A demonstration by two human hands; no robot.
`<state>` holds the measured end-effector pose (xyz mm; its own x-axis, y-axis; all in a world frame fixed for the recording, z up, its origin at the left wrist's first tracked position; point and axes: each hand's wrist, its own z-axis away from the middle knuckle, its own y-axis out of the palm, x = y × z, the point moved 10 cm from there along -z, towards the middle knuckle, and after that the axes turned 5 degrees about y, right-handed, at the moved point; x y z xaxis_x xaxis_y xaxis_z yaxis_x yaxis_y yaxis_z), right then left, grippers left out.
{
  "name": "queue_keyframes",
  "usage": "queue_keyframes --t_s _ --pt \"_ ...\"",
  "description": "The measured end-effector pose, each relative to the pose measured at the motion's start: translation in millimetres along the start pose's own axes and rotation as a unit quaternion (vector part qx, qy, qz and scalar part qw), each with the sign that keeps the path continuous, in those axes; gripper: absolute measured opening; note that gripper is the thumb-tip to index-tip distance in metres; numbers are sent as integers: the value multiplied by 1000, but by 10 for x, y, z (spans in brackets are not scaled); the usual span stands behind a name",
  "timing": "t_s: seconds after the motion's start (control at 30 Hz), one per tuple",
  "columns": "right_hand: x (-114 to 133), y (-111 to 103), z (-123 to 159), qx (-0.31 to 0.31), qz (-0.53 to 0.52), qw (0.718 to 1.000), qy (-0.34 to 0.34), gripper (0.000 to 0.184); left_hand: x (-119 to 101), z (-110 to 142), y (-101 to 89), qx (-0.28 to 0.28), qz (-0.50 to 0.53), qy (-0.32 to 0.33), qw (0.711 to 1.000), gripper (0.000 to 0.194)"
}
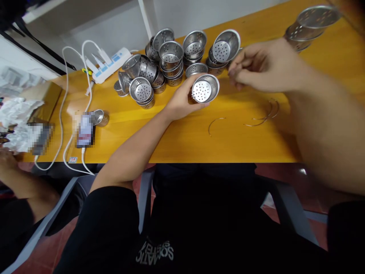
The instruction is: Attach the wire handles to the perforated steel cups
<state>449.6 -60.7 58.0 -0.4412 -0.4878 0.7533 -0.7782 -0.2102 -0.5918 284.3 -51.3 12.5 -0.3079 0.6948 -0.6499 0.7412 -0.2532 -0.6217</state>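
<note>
My left hand (182, 99) is wrapped round a perforated metal cup (202, 90), its open mouth tilted toward me. To the right, my right hand (262, 66) hovers over the table with fingers curled and pinched together, slightly blurred. Whatever it may hold is too small to make out. Just past its fingertips stands a stack of similar cups (225, 47). Thin curved wires lie on the table below my hands: one wire (216, 122) at the left, and other wires (265, 116) further right.
More perforated cups (171, 57) are piled at the back of the yellow table (182, 142). Another stack (310, 24) stands far right. At left are a power strip (114, 64) with white cables, a phone (85, 131) and a single cup (102, 118). Another person's arm (25, 182) shows at far left.
</note>
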Motion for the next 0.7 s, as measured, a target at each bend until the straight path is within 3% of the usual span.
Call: queue_keyframes --t_s 0.07,0.13,0.2,0.37,0.57,0.7 --pt "-15 172 57 120 20 992 -10 31 64 4 -27 -23 1 0 1000 82" --pt "-40 497 200 271 46 962 0 32 127 5 -41 -39 -1 6 999 78" --pt "-82 758 313 347 81 934 20 35 194 0 -27 -39 -5 12 999 80" --pt "-253 1048 374 360 186 914 21 29 297 -15 65 2 -12 32 999 96" --pt "-549 974 366 313 326 891 39 39 308 -14 36 -15 1 38 999 96" --pt "-510 1026 350 301 380 874 27 47 318 -17 38 -19 4 40 999 95"
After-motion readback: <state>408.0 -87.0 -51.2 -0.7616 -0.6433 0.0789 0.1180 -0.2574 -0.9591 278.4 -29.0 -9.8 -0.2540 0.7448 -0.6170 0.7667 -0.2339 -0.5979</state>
